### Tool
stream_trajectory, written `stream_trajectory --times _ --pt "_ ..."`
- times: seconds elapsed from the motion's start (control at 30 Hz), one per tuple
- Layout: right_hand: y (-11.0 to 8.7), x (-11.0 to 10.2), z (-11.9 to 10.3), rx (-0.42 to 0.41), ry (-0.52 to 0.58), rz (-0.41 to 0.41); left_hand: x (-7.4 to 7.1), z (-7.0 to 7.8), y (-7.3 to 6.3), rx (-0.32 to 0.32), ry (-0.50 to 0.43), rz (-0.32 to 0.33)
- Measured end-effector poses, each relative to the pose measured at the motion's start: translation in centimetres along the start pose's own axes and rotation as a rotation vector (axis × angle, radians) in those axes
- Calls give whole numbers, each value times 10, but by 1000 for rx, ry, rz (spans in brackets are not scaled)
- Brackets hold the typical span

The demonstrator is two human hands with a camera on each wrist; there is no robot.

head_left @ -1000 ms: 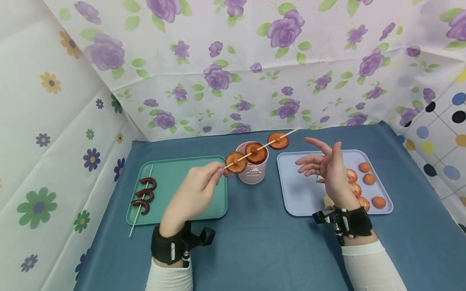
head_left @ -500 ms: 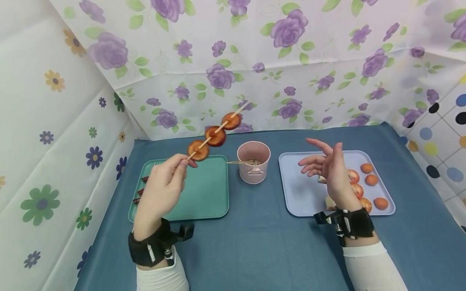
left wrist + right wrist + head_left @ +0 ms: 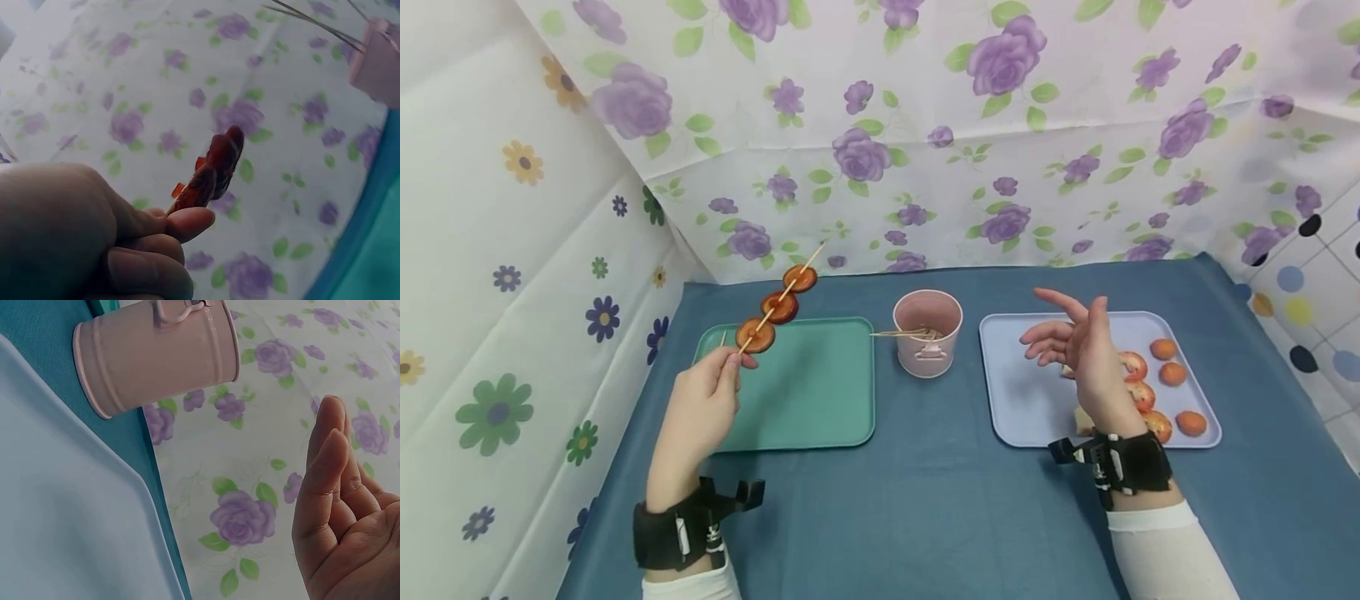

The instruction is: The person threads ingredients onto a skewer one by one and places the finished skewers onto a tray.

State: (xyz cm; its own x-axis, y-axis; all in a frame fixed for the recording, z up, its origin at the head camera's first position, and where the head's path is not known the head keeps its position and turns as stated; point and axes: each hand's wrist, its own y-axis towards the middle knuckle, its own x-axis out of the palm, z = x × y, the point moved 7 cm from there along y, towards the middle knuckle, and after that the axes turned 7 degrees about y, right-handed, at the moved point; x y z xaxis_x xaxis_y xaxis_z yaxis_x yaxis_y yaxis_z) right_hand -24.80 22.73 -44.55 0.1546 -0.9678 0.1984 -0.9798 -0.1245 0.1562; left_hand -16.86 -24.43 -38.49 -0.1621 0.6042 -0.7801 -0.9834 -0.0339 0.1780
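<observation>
My left hand (image 3: 703,404) pinches the lower end of a skewer (image 3: 779,307) between thumb and fingers. Threaded on it are three round, glossy brown pieces that look like mushroom caps, seen edge-on in the left wrist view. The skewer slants up and away over the left part of a green tray (image 3: 805,392). Of a second stick in that tray, only the tip (image 3: 723,337) shows; my left hand hides the rest. My right hand (image 3: 1086,358) hovers over a pale lilac tray (image 3: 1022,408), fingers loosely extended, holding nothing.
Between the trays stands a pink bucket (image 3: 925,358) with thin sticks (image 3: 895,333) inside, some jutting left over its rim. Several small orange balls (image 3: 1172,373), red-yellow round pieces (image 3: 1141,395) and pale chunks (image 3: 1083,422) lie on the lilac tray. A flowered sheet (image 3: 925,192) hangs behind.
My left hand has carried the skewer left, from in front of the pink bucket to over the green tray's left part, tilting it more upright. My right hand has stayed nearly still.
</observation>
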Motion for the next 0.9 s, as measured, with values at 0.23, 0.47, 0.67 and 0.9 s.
stream_trajectory --times 0.23,0.47,0.67,0.9 --pt "-2 -3 1 -17 21 7 19 -36 -17 -85 105 -1" --pt "0 1 -1 -11 2 -2 37 -73 -37 -230 145 -56" --pt "1 3 -4 -10 -15 -7 44 -89 -43 -293 155 -62" --pt "-1 4 -3 -13 -44 -16 52 -100 -47 -331 172 -113"
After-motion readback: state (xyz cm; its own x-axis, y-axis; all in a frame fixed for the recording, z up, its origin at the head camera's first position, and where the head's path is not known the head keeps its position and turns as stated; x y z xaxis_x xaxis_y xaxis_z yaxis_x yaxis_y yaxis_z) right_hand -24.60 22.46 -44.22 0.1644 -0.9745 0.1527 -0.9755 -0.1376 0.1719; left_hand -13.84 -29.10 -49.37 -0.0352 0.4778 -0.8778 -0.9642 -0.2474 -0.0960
